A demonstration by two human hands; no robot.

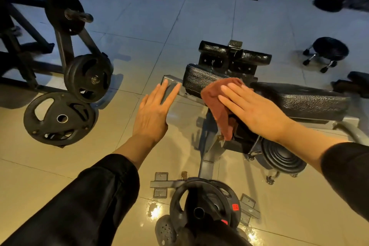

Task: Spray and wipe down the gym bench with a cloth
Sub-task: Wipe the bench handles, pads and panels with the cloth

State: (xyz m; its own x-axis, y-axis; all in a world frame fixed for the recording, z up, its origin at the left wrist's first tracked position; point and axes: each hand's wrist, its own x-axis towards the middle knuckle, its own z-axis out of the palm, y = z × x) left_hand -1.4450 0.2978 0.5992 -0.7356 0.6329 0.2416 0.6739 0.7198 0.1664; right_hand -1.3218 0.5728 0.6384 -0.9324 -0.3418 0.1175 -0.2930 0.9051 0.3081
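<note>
A black padded gym bench (303,100) runs from the centre to the right, with a second pad (199,80) at its left end. My right hand (253,108) lies flat, fingers straight, pressing a reddish-brown cloth (217,104) onto the bench where the two pads meet. Part of the cloth hangs down over the near edge. My left hand (153,114) hovers open with straight fingers to the left of the bench, above the floor and a grey metal frame end (169,82). No spray bottle is in view.
Black weight plates lie on the floor at left (60,119) and hang on a rack (87,78). Another plate (203,205) sits on the bench's foot bar near me. A wheeled stool (329,50) stands at the right. The tiled floor has wet, shiny patches.
</note>
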